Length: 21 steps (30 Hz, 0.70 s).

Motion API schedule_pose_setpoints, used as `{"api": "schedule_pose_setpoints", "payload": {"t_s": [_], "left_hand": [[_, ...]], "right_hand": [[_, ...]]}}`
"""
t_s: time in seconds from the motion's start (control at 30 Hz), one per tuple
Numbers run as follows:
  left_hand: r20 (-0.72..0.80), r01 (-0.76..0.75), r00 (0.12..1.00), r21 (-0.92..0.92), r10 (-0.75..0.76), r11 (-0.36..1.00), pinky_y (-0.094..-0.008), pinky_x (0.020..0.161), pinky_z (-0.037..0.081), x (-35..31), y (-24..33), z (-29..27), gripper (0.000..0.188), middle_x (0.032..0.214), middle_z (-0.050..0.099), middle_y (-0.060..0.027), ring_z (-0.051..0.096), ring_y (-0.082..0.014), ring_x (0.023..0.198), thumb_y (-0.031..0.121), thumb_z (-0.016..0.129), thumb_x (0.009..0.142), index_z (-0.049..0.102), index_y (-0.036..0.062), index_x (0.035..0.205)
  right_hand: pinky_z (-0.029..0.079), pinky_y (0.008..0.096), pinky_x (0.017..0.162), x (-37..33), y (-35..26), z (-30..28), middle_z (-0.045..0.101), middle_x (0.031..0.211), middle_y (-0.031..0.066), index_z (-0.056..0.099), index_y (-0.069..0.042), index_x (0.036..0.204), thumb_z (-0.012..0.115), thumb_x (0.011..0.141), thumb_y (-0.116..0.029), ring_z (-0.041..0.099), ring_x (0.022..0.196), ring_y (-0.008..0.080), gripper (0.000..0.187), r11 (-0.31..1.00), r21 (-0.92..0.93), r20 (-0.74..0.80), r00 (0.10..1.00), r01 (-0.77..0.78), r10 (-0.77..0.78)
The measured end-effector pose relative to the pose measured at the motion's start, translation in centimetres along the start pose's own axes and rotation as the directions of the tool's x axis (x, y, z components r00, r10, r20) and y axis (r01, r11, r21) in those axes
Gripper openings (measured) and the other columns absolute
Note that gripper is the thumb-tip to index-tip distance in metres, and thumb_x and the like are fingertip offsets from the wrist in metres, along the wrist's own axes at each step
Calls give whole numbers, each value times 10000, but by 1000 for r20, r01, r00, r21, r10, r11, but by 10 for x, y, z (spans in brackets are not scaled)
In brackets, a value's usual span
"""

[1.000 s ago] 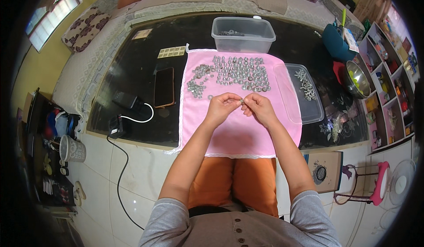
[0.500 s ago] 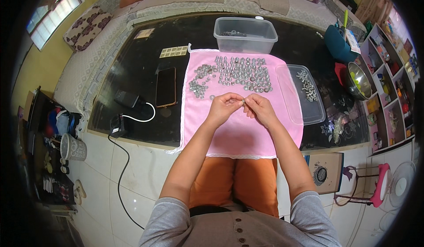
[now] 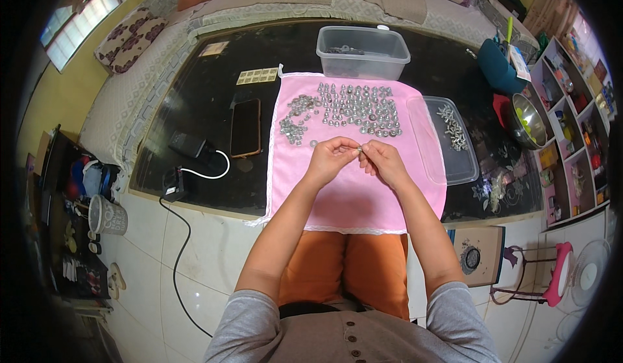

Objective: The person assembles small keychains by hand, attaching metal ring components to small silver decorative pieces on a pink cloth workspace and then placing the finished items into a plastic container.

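My left hand [image 3: 332, 158] and my right hand [image 3: 384, 160] meet over the pink cloth [image 3: 292, 181], fingertips pinched together on a small metal screw [image 3: 359, 148]. Fingers hide most of that piece. Just beyond them, many small silver screws [image 3: 371, 118] stand in rows, heads down, with round washer-like bases. To their left lie loose heaps of flat washers [image 3: 293, 131], and one single washer [image 3: 313, 143] rests near my left hand. On the right, a clear plastic lid [image 3: 462, 169] overlaps the cloth and holds a pile of loose screws [image 3: 456, 131].
A clear plastic tub [image 3: 363, 68] with dark pieces inside stands behind the cloth on the black table [image 3: 214, 103]. Left are a phone [image 3: 246, 128], a black adapter [image 3: 187, 144] with a white cable, and a blister sheet [image 3: 257, 76]. A metal bowl [image 3: 529, 121] sits at right.
Both hands hold nearly the same pose over the cloth, still pinching the small piece. The whole view has shifted very slightly.
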<state>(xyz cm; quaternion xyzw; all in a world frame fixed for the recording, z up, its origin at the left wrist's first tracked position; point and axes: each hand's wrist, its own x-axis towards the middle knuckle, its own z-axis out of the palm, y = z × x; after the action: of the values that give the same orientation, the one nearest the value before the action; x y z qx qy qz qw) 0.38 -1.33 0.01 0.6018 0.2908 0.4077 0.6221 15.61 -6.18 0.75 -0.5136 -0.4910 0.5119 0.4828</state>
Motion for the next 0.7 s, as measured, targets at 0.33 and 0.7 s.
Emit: {"api": "schedule_pose_setpoints", "payload": {"t_s": [0.33, 0.7], "left_hand": [[-13, 6, 1000, 24, -5, 1000, -174, 612, 450, 0, -3, -1, 121, 753, 590, -34, 539, -59, 677, 32, 593, 754, 578, -18, 863], [1, 0, 1000, 7, 0, 1000, -169, 597, 442, -1, -4, -2, 129, 748, 586, -28, 529, -52, 660, 40, 591, 760, 572, -19, 873]], "right_hand": [[373, 181, 418, -2, -2, 4, 530, 604, 22, 513, -37, 700, 490, 842, -191, 469, 491, 58, 211, 999, 46, -40, 999, 24, -23], [373, 183, 416, -1, -4, 6, 527, 602, 19, 515, -43, 751, 480, 847, -198, 470, 483, 62, 186, 999, -11, -70, 997, 36, -37]]}}
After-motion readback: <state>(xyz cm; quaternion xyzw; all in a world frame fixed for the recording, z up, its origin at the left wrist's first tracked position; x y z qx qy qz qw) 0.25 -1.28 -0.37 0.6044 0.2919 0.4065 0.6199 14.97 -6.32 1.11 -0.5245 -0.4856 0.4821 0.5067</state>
